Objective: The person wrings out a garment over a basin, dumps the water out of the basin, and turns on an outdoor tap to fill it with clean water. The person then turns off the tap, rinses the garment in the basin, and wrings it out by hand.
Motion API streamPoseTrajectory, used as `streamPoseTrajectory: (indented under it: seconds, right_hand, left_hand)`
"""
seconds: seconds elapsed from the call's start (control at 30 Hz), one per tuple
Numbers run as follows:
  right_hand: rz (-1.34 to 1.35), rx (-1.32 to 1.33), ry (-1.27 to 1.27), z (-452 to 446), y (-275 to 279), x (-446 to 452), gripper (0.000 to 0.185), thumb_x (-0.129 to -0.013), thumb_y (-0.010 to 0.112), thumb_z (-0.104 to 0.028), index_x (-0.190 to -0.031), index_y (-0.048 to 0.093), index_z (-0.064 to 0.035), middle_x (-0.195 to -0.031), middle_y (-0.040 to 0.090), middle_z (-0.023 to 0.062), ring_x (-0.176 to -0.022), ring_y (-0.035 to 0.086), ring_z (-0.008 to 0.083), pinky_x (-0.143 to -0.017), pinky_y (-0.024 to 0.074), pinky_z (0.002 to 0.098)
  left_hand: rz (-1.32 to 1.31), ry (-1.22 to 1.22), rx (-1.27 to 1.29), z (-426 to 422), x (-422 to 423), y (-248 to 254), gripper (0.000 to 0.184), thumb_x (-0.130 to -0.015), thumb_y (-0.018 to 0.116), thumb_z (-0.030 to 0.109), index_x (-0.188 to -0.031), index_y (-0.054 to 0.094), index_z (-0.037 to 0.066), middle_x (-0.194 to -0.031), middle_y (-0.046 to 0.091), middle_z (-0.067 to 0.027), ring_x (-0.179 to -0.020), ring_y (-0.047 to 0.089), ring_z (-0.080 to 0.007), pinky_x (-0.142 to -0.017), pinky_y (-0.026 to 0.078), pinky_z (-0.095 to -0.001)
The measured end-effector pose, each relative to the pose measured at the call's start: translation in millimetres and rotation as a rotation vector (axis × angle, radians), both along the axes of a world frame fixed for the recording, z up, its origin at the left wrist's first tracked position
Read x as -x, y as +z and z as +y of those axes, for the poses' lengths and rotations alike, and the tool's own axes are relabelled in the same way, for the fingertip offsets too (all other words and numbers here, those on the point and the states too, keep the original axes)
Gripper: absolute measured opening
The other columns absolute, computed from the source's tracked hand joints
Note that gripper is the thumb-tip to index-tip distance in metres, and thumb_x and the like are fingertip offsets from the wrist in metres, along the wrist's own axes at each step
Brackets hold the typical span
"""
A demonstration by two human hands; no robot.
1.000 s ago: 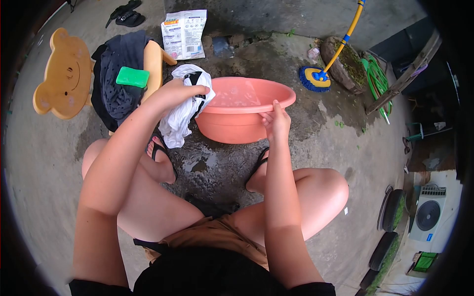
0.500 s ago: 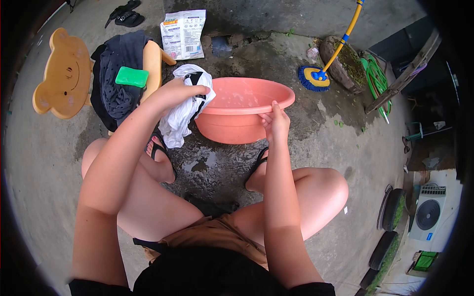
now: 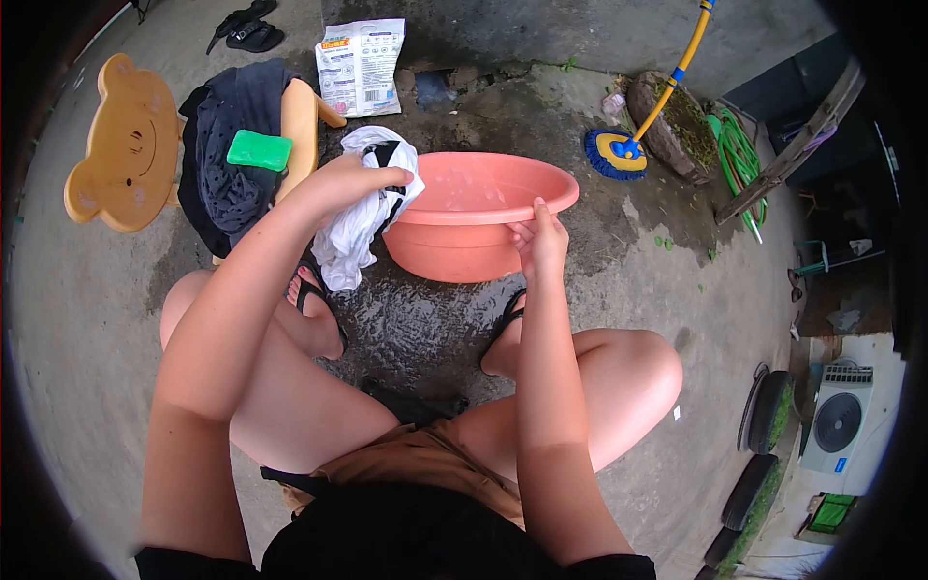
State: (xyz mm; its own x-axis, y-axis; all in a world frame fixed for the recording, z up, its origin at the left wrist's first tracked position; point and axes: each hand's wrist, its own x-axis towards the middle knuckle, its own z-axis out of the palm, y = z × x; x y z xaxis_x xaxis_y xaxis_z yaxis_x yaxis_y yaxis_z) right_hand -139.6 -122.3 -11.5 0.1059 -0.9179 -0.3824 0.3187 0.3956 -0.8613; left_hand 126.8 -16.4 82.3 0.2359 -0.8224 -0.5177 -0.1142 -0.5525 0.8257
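Observation:
A pink plastic basin (image 3: 454, 249) stands in front of me on the wet ground. My right hand (image 3: 541, 240) grips its near right rim, thumb on top and fingers curled under the edge. Bunched white cloth with black parts (image 3: 348, 242) hangs from my left hand (image 3: 350, 184), which is closed on it at the basin's left rim. The lower end of the cloth dangles outside the basin wall. Whitish streaks show on the basin's inner wall; most of its bottom is hidden. Water covers the ground (image 3: 411, 314) between my feet.
At left, a yellow bear-shaped chair (image 3: 302, 135) carries dark clothes (image 3: 217, 193) and a green soap bar (image 3: 259, 151). Behind the basin are a detergent bag (image 3: 362, 72), a yellow-and-blue brush (image 3: 616, 155), a planter trough (image 3: 672, 135) and a green hose (image 3: 739, 159).
Water on the ground between my feet has spread and ripples over a patch that showed before. The basin has shifted very slightly right; both hands keep their holds.

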Motion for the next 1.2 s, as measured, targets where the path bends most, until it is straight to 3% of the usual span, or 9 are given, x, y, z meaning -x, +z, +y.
streamPoseTrajectory:
  seconds: [0.23, 0.33, 0.43, 0.53, 0.73, 0.83, 0.93, 1.2]
  right_hand:
    - [0.005, -0.007, 0.0, -1, -2, 0, 0.026, -0.091, 0.054, -0.026, -0.102, 0.053, -0.0027, -0.08, 0.064, 0.0084, -0.062, 0.064, 0.0158, -0.046, 0.0441, 0.0233]
    - [-0.002, -0.001, 0.004, 0, 0, 0, 0.023, -0.091, 0.056, -0.026, -0.098, 0.053, -0.0039, -0.077, 0.064, 0.0073, -0.062, 0.064, 0.0157, -0.046, 0.0446, 0.0227]
    - [-0.008, 0.001, 0.005, 0, 0, 0, 0.022, -0.091, 0.056, -0.026, -0.095, 0.053, -0.0048, -0.075, 0.064, 0.0068, -0.062, 0.064, 0.0158, -0.046, 0.0448, 0.0226]
    - [-0.008, -0.002, -0.001, -1, -2, 0, 0.024, -0.091, 0.055, -0.026, -0.098, 0.053, -0.0036, -0.077, 0.064, 0.0077, -0.061, 0.064, 0.0157, -0.045, 0.0436, 0.0229]
    - [-0.023, -0.007, -0.008, -1, -2, 0, 0.024, -0.091, 0.055, -0.025, -0.101, 0.052, -0.0026, -0.077, 0.063, 0.0083, -0.059, 0.063, 0.0159, -0.044, 0.0428, 0.0231]
    - [-0.026, -0.008, -0.01, -1, -2, 0, 0.025, -0.091, 0.055, -0.024, -0.102, 0.052, -0.0021, -0.079, 0.063, 0.0088, -0.06, 0.064, 0.0165, -0.043, 0.0426, 0.0232]
    - [-0.025, -0.002, -0.011, -1, -1, -1, 0.026, -0.091, 0.054, -0.024, -0.103, 0.052, -0.0012, -0.081, 0.063, 0.0098, -0.061, 0.064, 0.0176, -0.044, 0.0423, 0.0234]
    - [-0.035, 0.011, 0.003, 0, -1, -1, 0.023, -0.091, 0.055, -0.025, -0.098, 0.052, -0.0035, -0.078, 0.064, 0.0084, -0.062, 0.064, 0.0169, -0.045, 0.0435, 0.0231]
  left_hand:
    - [0.015, 0.003, 0.015, 0, 0, -1, 0.08, -0.066, 0.073, 0.04, -0.109, 0.047, -0.021, -0.098, 0.06, -0.0236, -0.08, 0.064, -0.023, -0.065, 0.051, -0.0339]
    - [0.014, -0.042, -0.044, -2, -3, -2, 0.074, -0.07, 0.072, 0.04, -0.112, 0.048, -0.017, -0.102, 0.06, -0.0191, -0.086, 0.062, -0.0211, -0.072, 0.05, -0.0332]
    - [-0.005, -0.008, 0.003, -2, -3, -7, 0.081, -0.065, 0.073, 0.041, -0.109, 0.047, -0.022, -0.097, 0.06, -0.0228, -0.079, 0.063, -0.0217, -0.064, 0.05, -0.0337]
    - [-0.007, -0.028, -0.04, -3, -3, -7, 0.071, -0.071, 0.071, 0.038, -0.11, 0.05, -0.016, -0.099, 0.061, -0.0182, -0.084, 0.063, -0.0202, -0.071, 0.05, -0.0327]
    - [-0.042, -0.009, -0.025, -4, -5, -14, 0.069, -0.071, 0.072, 0.038, -0.11, 0.051, -0.015, -0.099, 0.061, -0.0183, -0.083, 0.063, -0.0206, -0.07, 0.05, -0.0327]
    - [-0.02, -0.039, -0.013, -4, -6, -14, 0.092, -0.064, 0.073, 0.043, -0.116, 0.04, -0.025, -0.105, 0.057, -0.0262, -0.089, 0.061, -0.0235, -0.071, 0.05, -0.034]
    - [-0.041, -0.001, -0.022, -4, -4, -13, 0.072, -0.07, 0.073, 0.038, -0.112, 0.049, -0.016, -0.099, 0.061, -0.0186, -0.083, 0.063, -0.021, -0.071, 0.05, -0.0329]
    - [-0.042, -0.012, -0.032, -4, -3, -10, 0.075, -0.07, 0.073, 0.038, -0.113, 0.048, -0.017, -0.1, 0.061, -0.0198, -0.085, 0.063, -0.021, -0.07, 0.051, -0.0328]
